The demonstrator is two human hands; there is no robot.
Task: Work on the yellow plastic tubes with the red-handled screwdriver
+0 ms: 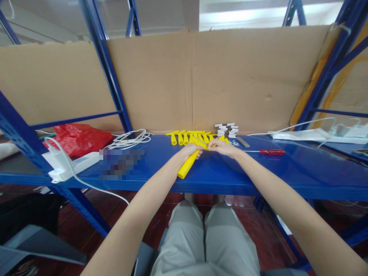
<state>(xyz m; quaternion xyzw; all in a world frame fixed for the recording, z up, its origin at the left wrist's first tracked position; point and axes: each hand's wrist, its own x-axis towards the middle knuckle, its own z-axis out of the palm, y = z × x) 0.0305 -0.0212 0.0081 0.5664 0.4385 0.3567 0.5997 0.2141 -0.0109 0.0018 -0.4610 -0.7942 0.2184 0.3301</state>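
My left hand [191, 150] is wrapped round a yellow T-shaped handle [186, 167], whose hollow round end points down toward the bench's front edge. At the handle's far crosspiece, my right hand [220, 147] has its fingers pinched together. Whatever is between those fingertips is too small to make out. Just beyond my hands stands a row of similar yellow T-shaped pieces [181, 138]. A stack of white and black pieces [227, 130] rises behind my right hand, with small silvery bits [235, 143] beside it.
A screwdriver [271, 152] with a red handle lies right of my right hand, near a small flat bar [243, 142]. On the left are a coiled white cable [130, 138], a red plastic bag [79, 138] and a white power strip [83, 163]. Cardboard [230, 76] walls the back.
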